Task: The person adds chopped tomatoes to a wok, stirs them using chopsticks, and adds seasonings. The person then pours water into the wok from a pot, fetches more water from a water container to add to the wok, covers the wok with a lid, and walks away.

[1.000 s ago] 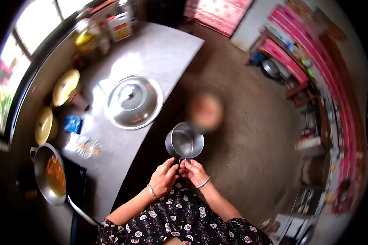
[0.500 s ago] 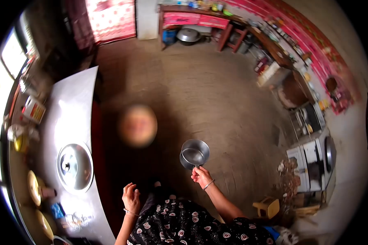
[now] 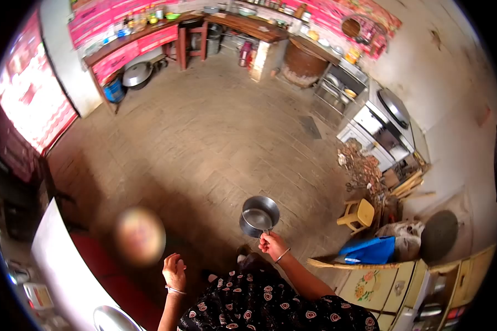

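My right hand (image 3: pixel 273 244) is closed around the handle of a metal saucepan (image 3: pixel 259 216), held upright out in front of my body. No contents can be made out inside it. To the left, my left hand (image 3: pixel 174 270) hangs in the air with loosely bent fingers apart, holding nothing. It is nearest to the edge of a pale table (image 3: pixel 62 248), without touching it. A shiny round lid (image 3: pixel 111 320) lies on that table, partly cut off by the view's lower edge.
A yellow stool (image 3: pixel 361 214) stands right, below a heap of firewood (image 3: pixel 364 168). A white stove (image 3: pixel 378 129) is behind it. Long wooden counters (image 3: pixel 246 26) line the far walls. A cabinet (image 3: pixel 378 284) stands at lower right. A blurred round patch (image 3: pixel 140 237) is unidentifiable.
My view has swung to the right, bringing the cabinet and blue cloth into sight while the table and lid slide down-left. My right hand keeps hold of the saucepan; my left stays empty.
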`<state>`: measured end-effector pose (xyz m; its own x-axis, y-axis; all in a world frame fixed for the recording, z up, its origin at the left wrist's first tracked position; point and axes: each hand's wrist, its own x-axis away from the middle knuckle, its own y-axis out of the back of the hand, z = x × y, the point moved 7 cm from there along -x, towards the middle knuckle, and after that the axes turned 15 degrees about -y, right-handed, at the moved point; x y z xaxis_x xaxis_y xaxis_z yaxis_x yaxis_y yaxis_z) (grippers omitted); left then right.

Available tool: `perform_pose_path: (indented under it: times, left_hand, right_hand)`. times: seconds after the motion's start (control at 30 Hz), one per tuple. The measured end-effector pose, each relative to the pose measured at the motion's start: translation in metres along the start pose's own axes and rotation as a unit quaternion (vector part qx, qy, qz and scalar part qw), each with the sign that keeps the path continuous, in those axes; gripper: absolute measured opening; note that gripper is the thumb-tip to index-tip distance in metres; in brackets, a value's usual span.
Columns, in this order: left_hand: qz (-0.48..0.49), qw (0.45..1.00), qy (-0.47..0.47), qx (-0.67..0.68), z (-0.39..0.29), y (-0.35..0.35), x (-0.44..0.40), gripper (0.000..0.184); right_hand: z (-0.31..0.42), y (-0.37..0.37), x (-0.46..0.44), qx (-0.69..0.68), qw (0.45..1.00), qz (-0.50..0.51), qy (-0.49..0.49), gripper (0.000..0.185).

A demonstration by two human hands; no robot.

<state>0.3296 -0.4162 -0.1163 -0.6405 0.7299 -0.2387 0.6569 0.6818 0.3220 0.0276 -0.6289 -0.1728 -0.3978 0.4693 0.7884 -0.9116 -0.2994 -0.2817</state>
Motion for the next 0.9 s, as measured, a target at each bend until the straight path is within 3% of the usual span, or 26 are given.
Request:
perform_pose_path:
  times: [0.23, 0.5, 0.6, 0.73, 0.9]
  left_hand:
    - [0.130, 0.988, -0.079, 0.020, -0.039, -0.149, -0.099, 0.015]
    - [0.192, 0.981, 0.013, 0.037, -0.036, -0.261, -0.158, 0.018]
    - [0.203, 0.979, 0.005, 0.026, -0.028, -0.280, -0.191, 0.018]
    - [0.199, 0.978, 0.058, 0.016, 0.008, -0.306, -0.255, 0.020]
    - [0.186, 0.974, 0.109, 0.070, 0.037, -0.354, -0.351, 0.017]
  right_hand:
    - [0.053, 0.088, -0.026, -0.064, 0.994, -0.084, 0.001, 0.019]
    - [0.157, 0.160, -0.072, -0.083, 0.989, -0.118, 0.020, 0.022]
    - [0.194, 0.181, -0.103, -0.104, 0.984, -0.138, 0.034, 0.022]
    - [0.264, 0.181, -0.123, -0.169, 0.971, -0.150, 0.073, 0.023]
    - [0.323, 0.184, -0.154, -0.195, 0.959, -0.201, 0.051, 0.022]
